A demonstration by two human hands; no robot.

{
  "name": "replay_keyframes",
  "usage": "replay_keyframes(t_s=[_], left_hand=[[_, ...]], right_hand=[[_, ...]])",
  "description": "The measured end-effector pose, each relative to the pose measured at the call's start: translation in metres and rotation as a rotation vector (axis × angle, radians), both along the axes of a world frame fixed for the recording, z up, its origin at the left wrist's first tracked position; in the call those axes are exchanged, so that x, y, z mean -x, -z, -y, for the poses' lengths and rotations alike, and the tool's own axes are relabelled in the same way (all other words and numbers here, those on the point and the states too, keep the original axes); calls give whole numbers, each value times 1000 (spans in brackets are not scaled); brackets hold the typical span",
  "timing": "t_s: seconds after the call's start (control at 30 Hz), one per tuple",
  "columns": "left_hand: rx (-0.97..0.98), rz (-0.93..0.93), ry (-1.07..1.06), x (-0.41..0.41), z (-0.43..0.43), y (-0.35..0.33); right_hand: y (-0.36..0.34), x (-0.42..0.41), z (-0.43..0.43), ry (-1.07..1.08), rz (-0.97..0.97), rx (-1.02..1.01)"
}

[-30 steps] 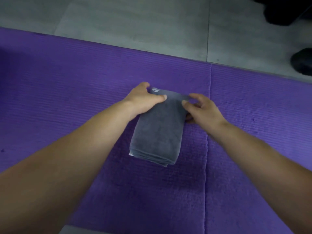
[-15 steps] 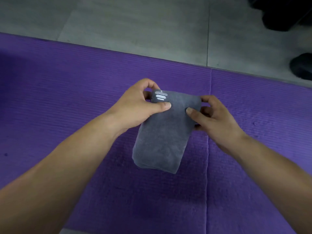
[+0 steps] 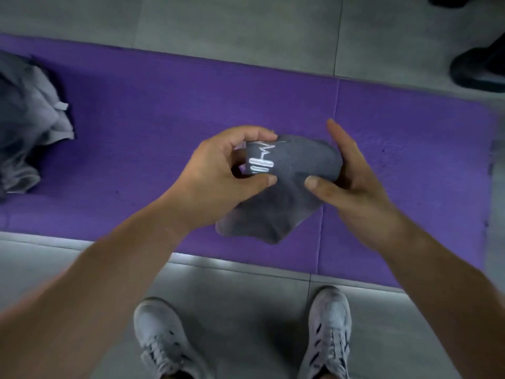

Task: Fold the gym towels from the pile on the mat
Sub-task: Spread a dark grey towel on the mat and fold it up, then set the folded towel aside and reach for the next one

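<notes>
A folded dark grey towel with a white printed logo hangs in the air above the purple mat. My left hand pinches its upper left corner beside the logo, thumb in front and fingers curled behind. My right hand holds its right edge, thumb pressed on the front face and fingers behind the cloth. A rumpled pile of grey towels lies on the mat at the far left.
Grey tiled floor surrounds the mat. My two white sneakers stand on the tiles just short of the mat's near edge. Someone's dark shoe is at the upper right corner.
Both hands have lifted the folded towel off the mat and drawn it toward me. The view has pulled back, so the pile and my shoes now show.
</notes>
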State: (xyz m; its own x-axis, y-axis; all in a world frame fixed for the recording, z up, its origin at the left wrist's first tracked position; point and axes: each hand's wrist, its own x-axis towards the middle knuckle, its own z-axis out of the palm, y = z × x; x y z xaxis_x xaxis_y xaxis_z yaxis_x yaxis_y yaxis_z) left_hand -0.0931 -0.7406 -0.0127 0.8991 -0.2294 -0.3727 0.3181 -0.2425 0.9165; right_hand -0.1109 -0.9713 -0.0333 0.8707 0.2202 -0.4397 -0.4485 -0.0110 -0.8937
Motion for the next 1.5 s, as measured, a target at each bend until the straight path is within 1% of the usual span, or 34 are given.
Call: replay_keyframes(t_s=[0.07,0.13,0.23,0.37,0.43,0.53,0.67,0.8,0.9,0.97,1.03,1.13,1.2,1.27,1.3,1.37,1.43,1.47,1.5], left_hand=[[2,-10,-5,5,-7,-42],[5,-28,-9,10,-15,-84],[-15,-32,-13,18,-30,-148],[-81,30,4,28,-54,-231],[-80,64,-7,31,-67,-275],[-35,88,-38,35,-86,-343],[52,84,-82,42,-115,-417],[94,86,-59,50,-138,-468],[114,63,-38,59,-145,-491],[135,45,-34,64,-145,-503],[145,43,-29,66,-145,-511],[149,35,-30,65,-145,-520],[129,32,3,64,-143,-525],[42,75,57,62,-143,-527],[-12,113,90,60,-142,-528],[-97,181,153,56,-140,-533],[-160,214,183,52,-133,-540],[-193,227,189,49,-130,-544],[-226,240,198,47,-129,-547]], right_hand=[[-43,4,-8,37,4,-21],[-88,7,-16,70,25,18],[-157,13,-31,35,84,184],[-245,22,-55,-55,157,469],[-288,28,-70,-15,181,535],[-356,33,-98,84,168,451],[-429,45,-133,45,126,388],[-481,64,-154,44,76,286],[-508,71,-161,78,21,118],[-521,74,-163,101,-2,41],[-531,76,-163,126,4,5],[-543,76,-157,209,65,-53],[-553,74,-153,240,71,-89],[-562,73,-149,179,71,-7],[-566,71,-146,117,72,95],[-571,66,-140,-12,108,403],[-575,63,-136,-54,229,701],[-575,63,-135,-54,303,770],[-576,63,-135,-49,349,789]])
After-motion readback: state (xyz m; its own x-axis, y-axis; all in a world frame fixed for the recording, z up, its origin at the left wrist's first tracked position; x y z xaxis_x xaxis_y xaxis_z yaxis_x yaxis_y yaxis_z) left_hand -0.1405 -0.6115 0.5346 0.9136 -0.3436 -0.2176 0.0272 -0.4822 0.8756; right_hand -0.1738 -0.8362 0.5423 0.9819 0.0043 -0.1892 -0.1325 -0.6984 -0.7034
